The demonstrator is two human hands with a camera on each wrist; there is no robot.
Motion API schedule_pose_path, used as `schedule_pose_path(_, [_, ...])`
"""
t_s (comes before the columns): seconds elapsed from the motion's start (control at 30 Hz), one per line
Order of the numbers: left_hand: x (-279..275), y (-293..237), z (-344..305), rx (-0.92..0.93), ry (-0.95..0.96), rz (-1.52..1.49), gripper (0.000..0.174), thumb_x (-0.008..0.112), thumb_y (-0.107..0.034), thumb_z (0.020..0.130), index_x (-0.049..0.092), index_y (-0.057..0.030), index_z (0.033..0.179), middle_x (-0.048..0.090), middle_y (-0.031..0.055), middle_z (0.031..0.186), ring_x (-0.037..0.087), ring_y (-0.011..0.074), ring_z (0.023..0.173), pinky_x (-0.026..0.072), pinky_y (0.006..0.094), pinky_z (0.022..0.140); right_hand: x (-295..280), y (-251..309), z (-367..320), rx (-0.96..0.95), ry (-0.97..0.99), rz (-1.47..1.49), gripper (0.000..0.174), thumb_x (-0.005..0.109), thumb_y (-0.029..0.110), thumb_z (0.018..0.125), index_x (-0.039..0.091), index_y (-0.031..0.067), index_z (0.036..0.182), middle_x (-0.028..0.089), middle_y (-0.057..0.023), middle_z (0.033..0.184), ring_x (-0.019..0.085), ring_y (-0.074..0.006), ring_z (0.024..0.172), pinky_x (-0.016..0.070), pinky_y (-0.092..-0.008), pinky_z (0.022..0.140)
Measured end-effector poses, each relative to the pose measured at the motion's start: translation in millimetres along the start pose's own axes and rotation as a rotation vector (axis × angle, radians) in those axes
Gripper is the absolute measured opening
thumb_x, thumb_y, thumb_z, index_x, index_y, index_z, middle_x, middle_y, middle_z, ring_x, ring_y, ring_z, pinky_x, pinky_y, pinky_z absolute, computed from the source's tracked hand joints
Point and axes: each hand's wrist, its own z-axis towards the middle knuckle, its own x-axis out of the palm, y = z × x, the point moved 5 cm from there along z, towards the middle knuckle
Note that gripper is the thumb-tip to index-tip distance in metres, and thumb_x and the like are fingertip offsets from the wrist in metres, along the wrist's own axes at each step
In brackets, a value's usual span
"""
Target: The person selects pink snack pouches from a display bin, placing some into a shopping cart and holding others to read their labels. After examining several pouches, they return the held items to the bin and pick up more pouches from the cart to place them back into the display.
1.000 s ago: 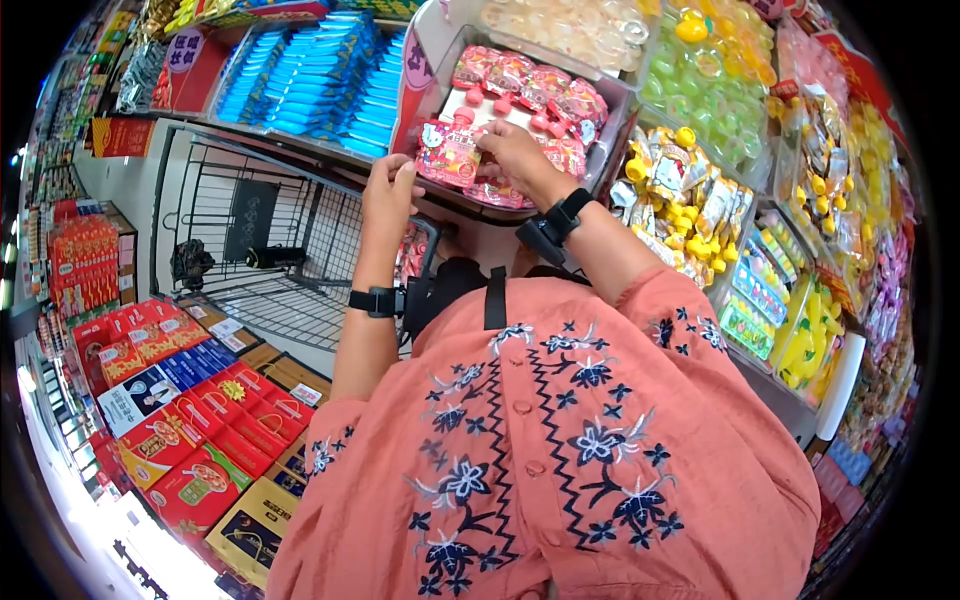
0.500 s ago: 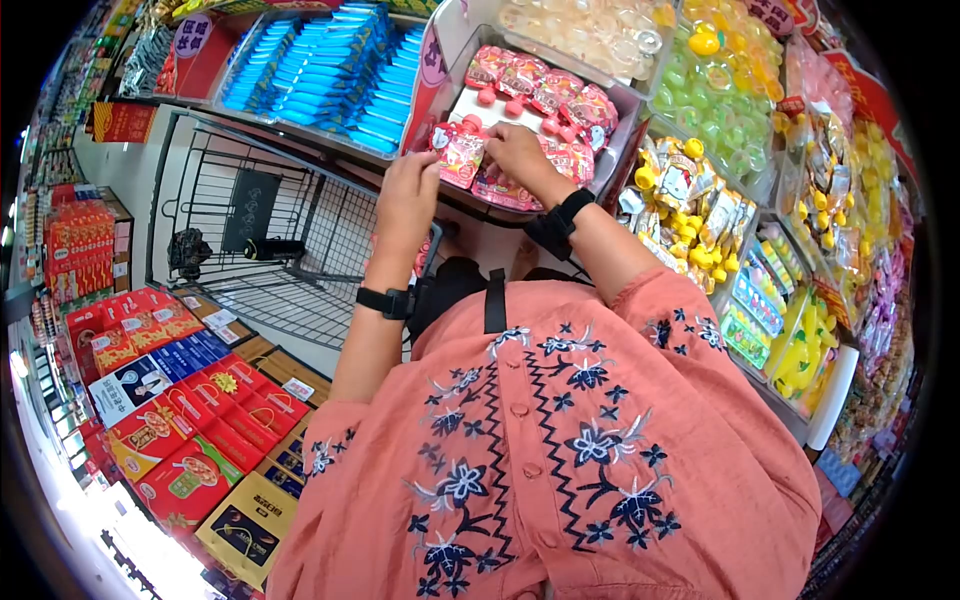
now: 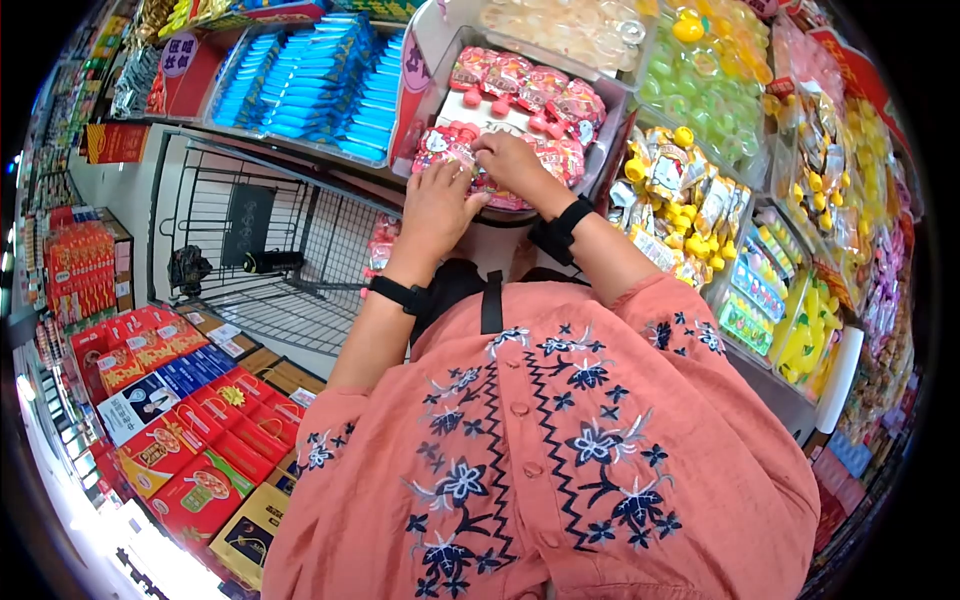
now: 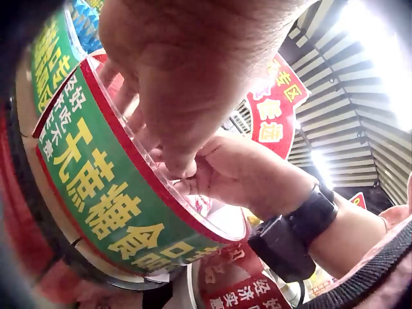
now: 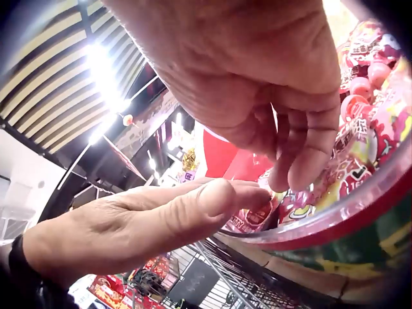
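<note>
Clear bin [image 3: 612, 122] of pink pouches [image 3: 508, 74], a bare white strip [image 3: 461, 108] between rows.
Left hand [image 3: 438, 207]: fingers extended over pouches by the near rim [image 5: 322, 222]; right hand [image 3: 512, 163]: fingers bent among them, grip cannot be told; cart [image 3: 300, 290] at left.

Pouches [image 3: 510, 76] in bin [image 3: 612, 112], cart [image 3: 250, 222] left

A clear-walled bin [image 3: 615, 105] at upper centre carries pink pouches [image 3: 508, 75] in two rows – their round caps facing inward over a white base. At upper left, a red-sided tray [image 3: 195, 88] bears stacked blue packets [image 3: 305, 85]. Red and gold boxes [image 3: 205, 487] cover a wooden stand [image 3: 264, 356] at lower left – the pale floor [image 3: 125, 190] beyond holds a wire cart [image 3: 300, 300].
</note>
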Motion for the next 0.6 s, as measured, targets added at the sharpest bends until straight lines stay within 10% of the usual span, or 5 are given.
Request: schedule_pose_path(0.6, [-2, -4, -6, -0.110, -0.047, 0.032, 0.049, 0.064, -0.044, 0.090, 0.063, -0.0068, 0.123, 0.058, 0.0175, 0.129, 0.051, 0.0349, 0.123, 0.0340, 0.0571, 0.106, -1, 5, -1, 0.108, -0.001, 0.058, 0.030, 0.052, 0.017, 0.087, 0.070, -0.0009, 0.102, 0.069, -0.0243, 0.094, 0.068, -0.0394, 0.089, 0.0534, -0.0461, 0.083])
